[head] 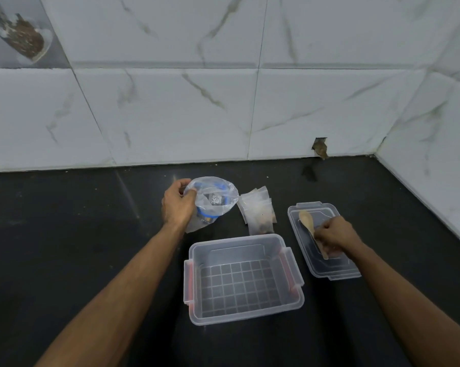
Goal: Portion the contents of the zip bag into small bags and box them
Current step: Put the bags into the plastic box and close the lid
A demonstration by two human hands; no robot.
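A black counter [64, 234] fills the lower half of the frame, and white marble-pattern wall tiles [223, 102] stand behind it and at the right edge. In the lower centre sits a clear plastic box [243, 280], open, with red clips on its sides. Its lid [322, 241] lies to the right. Left of centre, the left hand [177, 205] grips the zip bag [211, 201] by its edge. The right hand [334, 237] holds a wooden spoon [308, 223] over the lid. Between both hands lies a heap of small bags [258, 211].
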